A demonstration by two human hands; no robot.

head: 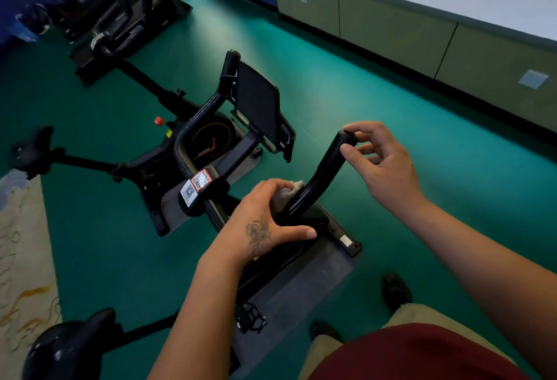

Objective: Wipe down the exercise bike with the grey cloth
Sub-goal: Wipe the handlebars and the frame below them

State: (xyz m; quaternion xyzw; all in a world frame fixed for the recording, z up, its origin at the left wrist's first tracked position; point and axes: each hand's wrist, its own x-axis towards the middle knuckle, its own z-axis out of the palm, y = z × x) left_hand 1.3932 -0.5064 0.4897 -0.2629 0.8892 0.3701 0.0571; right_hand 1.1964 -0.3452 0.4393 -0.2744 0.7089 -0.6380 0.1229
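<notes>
Left hand [265, 219] clamps the grey cloth [286, 195] around the handlebar [319, 174]; right hand [382, 165] seemingly pinches its tip.

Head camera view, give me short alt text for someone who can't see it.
A left hand presses a crumpled grey cloth around a black curved handlebar of an exercise bike, while the right hand pinches the bar's end tip, above a green floor.

A green floor [346, 84] carries everything; the nearest exercise bike [208, 150] stands on a grey mat [304, 286] laid on it; a pale patterned rug [21, 244] lies at the left edge; further bikes [120, 17] stand behind; cabinets [391, 29] line the right.
</notes>
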